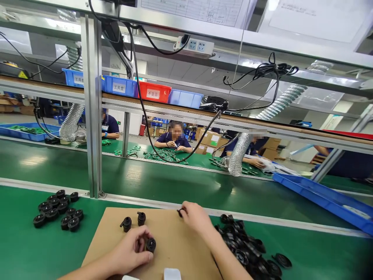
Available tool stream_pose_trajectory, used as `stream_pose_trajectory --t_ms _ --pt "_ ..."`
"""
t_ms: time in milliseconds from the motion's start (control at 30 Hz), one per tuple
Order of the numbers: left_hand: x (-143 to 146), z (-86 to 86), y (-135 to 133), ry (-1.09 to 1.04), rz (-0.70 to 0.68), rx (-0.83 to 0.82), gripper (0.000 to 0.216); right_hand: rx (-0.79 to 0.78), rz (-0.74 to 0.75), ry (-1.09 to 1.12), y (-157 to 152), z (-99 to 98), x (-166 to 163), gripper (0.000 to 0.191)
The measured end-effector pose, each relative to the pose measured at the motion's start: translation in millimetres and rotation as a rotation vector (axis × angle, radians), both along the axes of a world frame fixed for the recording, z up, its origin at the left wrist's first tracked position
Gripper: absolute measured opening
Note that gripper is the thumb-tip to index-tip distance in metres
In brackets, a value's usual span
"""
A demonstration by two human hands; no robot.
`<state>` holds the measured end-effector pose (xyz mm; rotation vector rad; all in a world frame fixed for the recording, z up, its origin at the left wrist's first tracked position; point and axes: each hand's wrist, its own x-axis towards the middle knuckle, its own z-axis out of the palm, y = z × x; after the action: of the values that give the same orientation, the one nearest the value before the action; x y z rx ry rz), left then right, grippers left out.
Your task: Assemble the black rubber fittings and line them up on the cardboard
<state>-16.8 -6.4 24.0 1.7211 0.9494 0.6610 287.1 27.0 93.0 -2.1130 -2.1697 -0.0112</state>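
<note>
My left hand (132,249) is over the cardboard sheet (171,241), thumb and fingers closed around a small round black plastic part (151,245) whose ringed end faces up. Just beyond it, two black plastic parts with side spouts (126,224) stand upright on the cardboard. At the sheet's far right corner my right hand (196,216) pinches a small dark piece (181,212); the fingers hide most of it. A heap of mixed black parts (241,249) lies beside my right forearm.
Several round black parts (52,206) are grouped at the left on the green bench. White objects (171,274) show at the bottom edge. An aluminium post (92,116) rises behind the cardboard. A blue tray (326,198) lies at the right; people work across the bench.
</note>
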Motion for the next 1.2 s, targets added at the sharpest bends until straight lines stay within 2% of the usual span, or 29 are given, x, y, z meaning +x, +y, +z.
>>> stream_pose_trajectory --t_ms 133,233,367,467,533,567,667,800,900,1000,1200 --pt "0.2 4.5 0.0 -0.001 0.003 0.002 0.036 0.003 0.213 -0.020 -11.1 -24.9 -63.4 0.030" --pt "-0.2 6.2 0.1 0.004 -0.003 -0.004 0.037 -0.016 0.314 0.018 -22.8 -29.1 -79.9 0.027" --pt "-1.7 4.1 -0.3 -0.012 -0.003 -0.014 0.038 -0.040 0.369 0.135 -34.0 -21.4 -74.2 0.009" --pt "-3.2 1.7 -0.4 -0.028 0.004 -0.017 0.039 -0.017 0.353 0.251 -33.9 -22.7 -66.0 0.019" --pt "-3.9 1.4 0.0 -0.033 0.006 -0.015 0.041 0.026 0.317 0.341 -31.4 -30.5 -63.5 0.027" --pt "-4.1 1.7 0.3 -0.040 0.009 -0.015 0.041 0.048 0.301 0.391 -30.0 -36.3 -63.7 0.025" --pt "-3.6 3.1 1.0 -0.071 0.035 0.003 0.041 0.119 0.289 0.582 -27.0 -56.8 -69.5 0.002" --pt "-0.6 1.8 -0.5 -0.128 0.073 0.030 0.034 0.225 0.246 0.902 -26.2 -79.4 -78.4 0.025" --pt "2.3 -1.9 -2.2 -0.211 0.098 -0.025 0.032 0.268 0.245 1.056 -28.1 -87.9 -80.2 0.041" --pt "4.0 -5.9 -2.1 -0.278 0.120 -0.081 0.037 0.285 0.324 1.149 -31.9 -90.7 -81.4 0.044" --pt "4.7 -8.4 -1.2 -0.303 0.128 -0.090 0.043 0.306 0.530 1.195 -36.3 -87.8 -86.7 0.028"
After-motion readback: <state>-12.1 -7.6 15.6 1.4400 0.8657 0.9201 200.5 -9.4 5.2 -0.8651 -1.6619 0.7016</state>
